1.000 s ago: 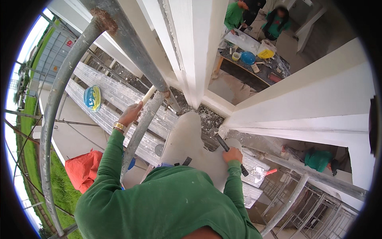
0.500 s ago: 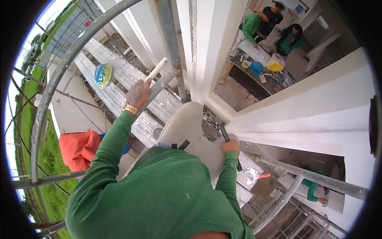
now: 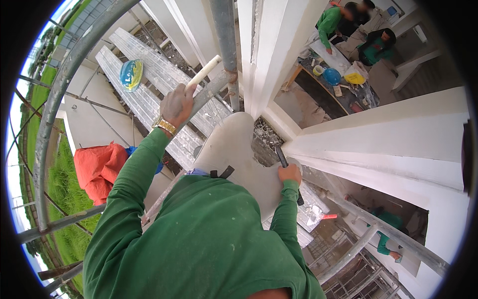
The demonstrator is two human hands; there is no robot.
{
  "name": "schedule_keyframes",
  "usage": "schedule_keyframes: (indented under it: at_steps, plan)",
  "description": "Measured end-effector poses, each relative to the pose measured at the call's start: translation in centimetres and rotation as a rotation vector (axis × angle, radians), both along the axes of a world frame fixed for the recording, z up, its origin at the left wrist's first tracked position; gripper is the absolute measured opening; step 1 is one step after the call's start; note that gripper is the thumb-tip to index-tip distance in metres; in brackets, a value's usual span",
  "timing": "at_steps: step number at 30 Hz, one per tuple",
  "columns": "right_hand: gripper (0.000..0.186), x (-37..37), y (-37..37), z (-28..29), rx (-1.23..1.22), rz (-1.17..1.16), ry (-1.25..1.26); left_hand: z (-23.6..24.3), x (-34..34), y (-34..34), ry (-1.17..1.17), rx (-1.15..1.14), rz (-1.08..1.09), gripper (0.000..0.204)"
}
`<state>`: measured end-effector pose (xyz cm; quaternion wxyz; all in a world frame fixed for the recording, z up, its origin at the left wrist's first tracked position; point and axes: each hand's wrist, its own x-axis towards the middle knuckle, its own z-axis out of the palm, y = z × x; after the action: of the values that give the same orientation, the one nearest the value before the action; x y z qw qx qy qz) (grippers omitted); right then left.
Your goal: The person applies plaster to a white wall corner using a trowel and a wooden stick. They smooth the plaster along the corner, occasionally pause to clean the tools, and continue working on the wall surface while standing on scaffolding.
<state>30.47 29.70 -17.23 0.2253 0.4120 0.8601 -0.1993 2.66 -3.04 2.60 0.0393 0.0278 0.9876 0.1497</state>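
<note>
I look straight down my green-sleeved body from a scaffold. My left hand (image 3: 177, 103), with a gold watch at the wrist, grips a grey scaffold tube (image 3: 209, 89) together with a pale stick-like handle (image 3: 204, 71). My right hand (image 3: 290, 174) is closed on a dark-handled tool (image 3: 283, 158) whose head points at a chipped, rough patch (image 3: 263, 142) where the white column meets the beam. A pale rounded shape (image 3: 234, 149) sits right below my chest.
Metal scaffold planks (image 3: 149, 99) carry a blue and yellow hard hat (image 3: 130, 74). An orange bundle (image 3: 98, 168) lies lower left. Far below, two people (image 3: 348, 30) work at a cluttered table. Another person in green (image 3: 386, 239) is lower right. A curved tube (image 3: 55, 114) rings the left.
The view has swung, and the scaffold tube and hard hat now sit higher and further right. My left hand stays on the tube and my right hand keeps the tool at the chipped patch.
</note>
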Motion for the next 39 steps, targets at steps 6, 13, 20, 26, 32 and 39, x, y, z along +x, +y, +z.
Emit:
schedule_keyframes:
  at_steps: [6,13,20,26,32,39]
  plan:
    - [0.045,-0.9,-0.6,0.6,0.013,0.038,-0.001,-0.1,-0.2,-0.4,0.008,0.02,-0.004,0.052]
    - [0.044,-2.1,-1.0,0.7,0.029,0.001,-0.041,0.3,-0.4,-0.2,-0.035,0.022,-0.028,0.052]
    - [0.047,-2.8,-1.4,-0.4,0.031,-0.07,0.037,-1.1,-1.0,-0.7,-0.027,0.071,-0.053,0.054]
    - [0.049,-3.3,-2.2,0.3,0.004,-0.184,0.092,-2.0,-1.4,-1.2,-0.018,0.13,-0.12,0.057]
    - [0.051,-3.9,-2.0,-0.4,0.015,-0.17,-0.02,-1.4,-1.3,-0.9,-0.079,0.158,-0.092,0.057]
    - [0.051,-3.0,-1.0,-0.8,-0.007,-0.175,0.006,-1.2,-1.1,-0.6,-0.07,0.188,-0.067,0.054]
